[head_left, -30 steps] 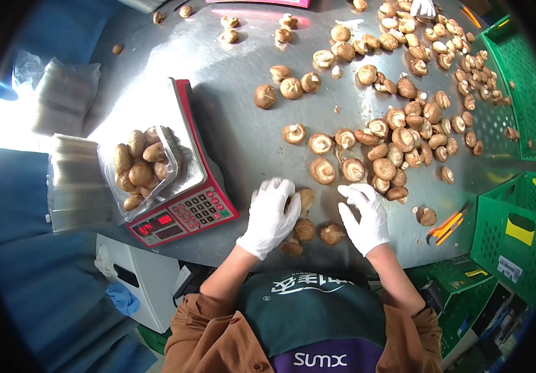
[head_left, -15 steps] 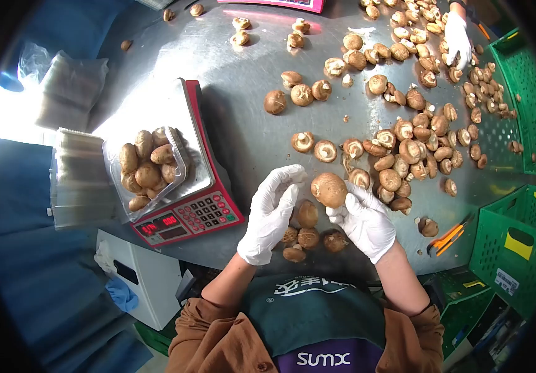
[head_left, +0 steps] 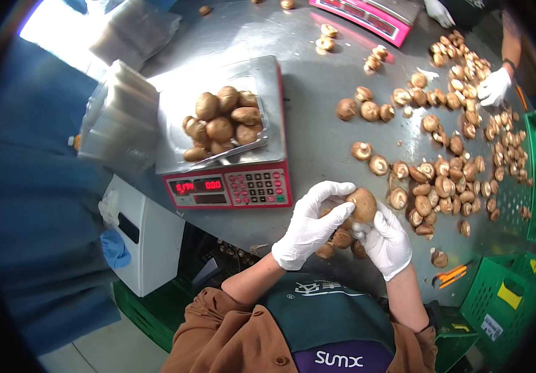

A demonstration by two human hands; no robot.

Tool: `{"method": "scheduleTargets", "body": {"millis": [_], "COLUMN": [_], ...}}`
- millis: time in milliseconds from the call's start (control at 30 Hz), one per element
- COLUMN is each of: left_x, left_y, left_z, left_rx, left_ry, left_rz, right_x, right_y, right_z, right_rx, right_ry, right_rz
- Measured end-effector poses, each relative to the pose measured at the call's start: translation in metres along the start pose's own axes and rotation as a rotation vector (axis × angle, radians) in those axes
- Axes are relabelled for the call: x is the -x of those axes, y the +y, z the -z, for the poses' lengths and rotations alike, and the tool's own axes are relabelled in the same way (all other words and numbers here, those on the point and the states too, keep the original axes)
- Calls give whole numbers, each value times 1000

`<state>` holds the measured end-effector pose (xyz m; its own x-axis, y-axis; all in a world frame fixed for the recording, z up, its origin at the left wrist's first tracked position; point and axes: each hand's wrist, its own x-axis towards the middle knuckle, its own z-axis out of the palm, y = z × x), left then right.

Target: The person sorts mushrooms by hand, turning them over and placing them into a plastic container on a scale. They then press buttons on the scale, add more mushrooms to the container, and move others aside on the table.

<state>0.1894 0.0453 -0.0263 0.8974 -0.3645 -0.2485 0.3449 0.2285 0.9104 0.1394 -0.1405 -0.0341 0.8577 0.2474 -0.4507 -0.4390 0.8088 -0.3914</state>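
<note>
The mushroom (head_left: 363,204) is off the right front corner of the red scale (head_left: 256,186), held over the metal table (head_left: 317,118) with its brown cap showing. The right hand (head_left: 390,245), in a white glove, pinches it between thumb and fingers from the side away from the scale. The left hand (head_left: 313,229), gloved too, is on the side nearer the scale, thumb and fingers curved apart at the cap's edge; whether it grips, I cannot tell. A few other mushrooms (head_left: 342,239) lie just below both hands, partly hidden. On the scale sits a clear tray (head_left: 237,151) filled with mushrooms, and the display (head_left: 207,184) shows 0.00 in red. Left of the scale stands a stack of trays (head_left: 121,118). Well to its right are a spread of loose mushrooms (head_left: 445,186), an orange tool (head_left: 452,276) and a green crate (head_left: 489,292). Farther back, right of the scale, is a co-worker's gloved hand (head_left: 495,87).
</note>
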Motion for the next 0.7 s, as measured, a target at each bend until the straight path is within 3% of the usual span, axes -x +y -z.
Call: {"method": "scheduleTargets", "body": {"millis": [67,133,233,333,467,500,600,700], "left_x": [7,13,31,52,85,91,94,87], "left_y": [0,5,-7,-4,12,0,-41,-48], "left_z": [4,13,21,46,80,85,78,45], "left_rx": [170,-128,6,-200,-617,-616,-815,-1199], "left_ry": [9,-29,-30,-33,103,121,99,36], "left_rz": [48,-116,-41,-57,-83,-44,-106,-164], "right_x": [0,1,2,7,14,18,31,35], "right_y": [4,11,21,31,26,23,26,46], "right_z": [-8,-20,-23,-26,1,11,35,61], "right_rx": [177,334,611,888,1283,1555,1962,2038], "right_ry": [20,33,4,49,156,228,306,259], "right_rz": [7,57,-2,-20,363,502,615,574]}}
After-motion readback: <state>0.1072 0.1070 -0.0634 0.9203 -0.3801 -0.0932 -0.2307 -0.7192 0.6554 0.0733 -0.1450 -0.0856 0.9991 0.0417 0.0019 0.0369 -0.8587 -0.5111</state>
